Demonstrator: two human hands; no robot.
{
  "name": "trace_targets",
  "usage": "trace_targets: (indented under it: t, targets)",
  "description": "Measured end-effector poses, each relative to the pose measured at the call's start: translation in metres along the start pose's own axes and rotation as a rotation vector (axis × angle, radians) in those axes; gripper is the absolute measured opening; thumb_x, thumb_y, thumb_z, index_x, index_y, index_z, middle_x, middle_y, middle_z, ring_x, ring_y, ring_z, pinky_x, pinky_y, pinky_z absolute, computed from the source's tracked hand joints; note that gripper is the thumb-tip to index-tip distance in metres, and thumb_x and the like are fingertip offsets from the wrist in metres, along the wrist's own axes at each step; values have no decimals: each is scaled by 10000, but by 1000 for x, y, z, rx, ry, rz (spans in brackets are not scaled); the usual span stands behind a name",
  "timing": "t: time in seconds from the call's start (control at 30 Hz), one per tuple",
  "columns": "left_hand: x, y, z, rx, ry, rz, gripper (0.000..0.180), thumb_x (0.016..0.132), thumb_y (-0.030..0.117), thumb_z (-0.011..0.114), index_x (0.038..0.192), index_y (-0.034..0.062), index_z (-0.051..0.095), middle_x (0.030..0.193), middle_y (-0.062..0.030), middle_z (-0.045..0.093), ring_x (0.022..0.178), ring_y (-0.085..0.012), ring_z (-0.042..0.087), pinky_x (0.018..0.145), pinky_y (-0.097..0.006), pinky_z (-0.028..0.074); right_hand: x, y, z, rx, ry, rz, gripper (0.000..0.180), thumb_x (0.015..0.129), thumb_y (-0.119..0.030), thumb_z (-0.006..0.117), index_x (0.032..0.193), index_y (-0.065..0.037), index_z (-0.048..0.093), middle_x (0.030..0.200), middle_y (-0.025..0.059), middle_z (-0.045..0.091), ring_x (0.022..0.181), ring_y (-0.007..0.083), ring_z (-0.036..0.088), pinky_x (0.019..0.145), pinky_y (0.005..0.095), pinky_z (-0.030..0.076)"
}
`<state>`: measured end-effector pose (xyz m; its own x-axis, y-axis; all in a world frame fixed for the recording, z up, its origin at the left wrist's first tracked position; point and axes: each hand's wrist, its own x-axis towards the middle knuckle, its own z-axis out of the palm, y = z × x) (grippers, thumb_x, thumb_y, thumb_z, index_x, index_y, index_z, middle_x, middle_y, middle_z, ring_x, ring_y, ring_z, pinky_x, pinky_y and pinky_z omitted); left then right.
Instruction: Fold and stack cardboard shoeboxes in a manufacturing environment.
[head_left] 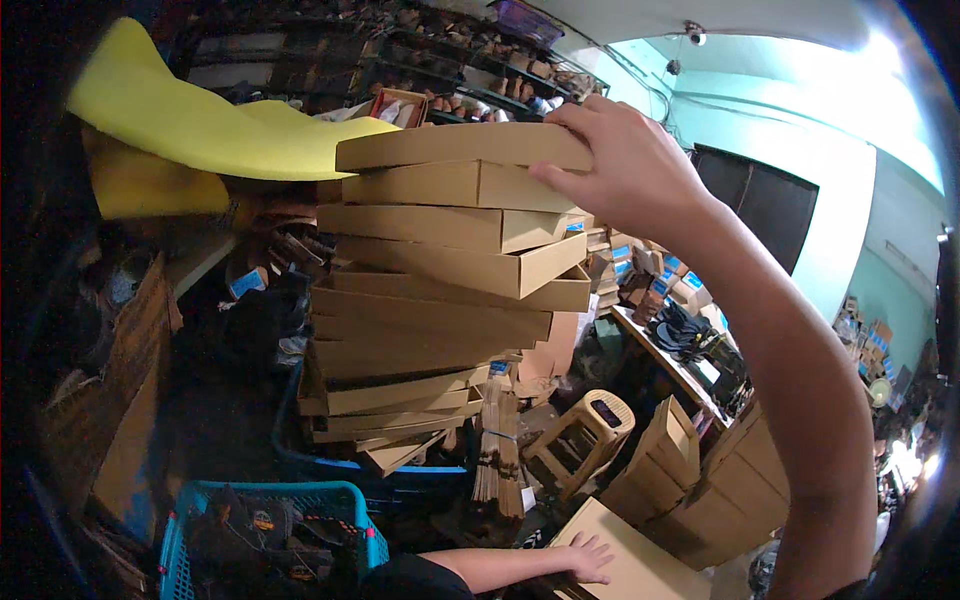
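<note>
My right hand (625, 155) grips the end of the top shallow cardboard box (450, 148), fingers over its upper edge and thumb on its side. Under it stands a tall, uneven stack of similar shallow brown boxes (420, 320), some turned askew. Low in the view, my left hand (590, 560) lies with fingers spread on a flat closed cardboard box (635, 555). The left arm reaches across from the lower edge, while the right arm curves up along the right side.
A yellow foam sheet (230, 135) juts in beside the stack's top. A blue-green basket (270, 490) holds dark items. A plastic stool (590, 430), bundled flat cardboard (497, 450) and larger cartons (725, 480) stand to the right. Crowded shelves (450, 75) line the back.
</note>
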<state>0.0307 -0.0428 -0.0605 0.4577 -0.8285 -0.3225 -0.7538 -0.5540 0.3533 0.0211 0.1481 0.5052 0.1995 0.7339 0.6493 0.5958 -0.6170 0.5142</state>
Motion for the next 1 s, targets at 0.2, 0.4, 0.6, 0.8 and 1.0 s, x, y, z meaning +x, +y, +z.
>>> trace_targets:
  t: [0.2, 0.4, 0.6, 0.8, 1.0]
  targets:
    - [-2, 2, -3, -7, -10, -1, 947, 1052, 790, 289, 1765, 189, 124, 1835, -154, 32, 1668, -477, -34, 1270, -763, -19, -10, 4, -1, -22, 64, -29, 510, 938, -471, 729, 1283, -95, 706, 1209, 157, 682, 1194, 380, 672, 1036, 513, 559]
    - [-6, 2, -4, -5, -3, -4, 947, 1050, 792, 296, 1764, 191, 134, 1834, -157, 39, 1667, -482, -17, 1268, -765, -15, -8, 7, 4, -27, 110, -92, 490, 922, -465, 747, 1225, -83, 697, 1180, 152, 667, 1179, 373, 668, 1010, 516, 563]
    - [-2, 0, -3, 8, 6, 6, 963, 1042, 808, 287, 1765, 191, 132, 1833, -165, 40, 1665, -490, -15, 1267, -766, -16, -9, 4, -1, -38, 90, -96, 520, 928, -475, 742, 1266, -85, 689, 1202, 156, 666, 1190, 373, 664, 1018, 517, 561]
    - [-5, 3, 2, -11, 1, 10, 947, 1052, 779, 313, 1764, 178, 140, 1834, -167, 42, 1667, -486, -5, 1270, -757, -5, -22, 7, -10, -73, 150, -140, 730, 947, -530, 749, 1541, -146, 571, 1438, 182, 622, 1368, 393, 575, 1142, 524, 489]
    - [5, 10, 2, 24, -65, -10, 980, 1038, 792, 365, 1763, 179, 128, 1833, -161, 46, 1663, -492, 23, 1268, -765, -23, -113, 51, -45, -223, 188, -31, 823, 926, -490, 821, 1628, -221, 487, 1618, 170, 511, 1562, 426, 383, 1268, 567, 348]
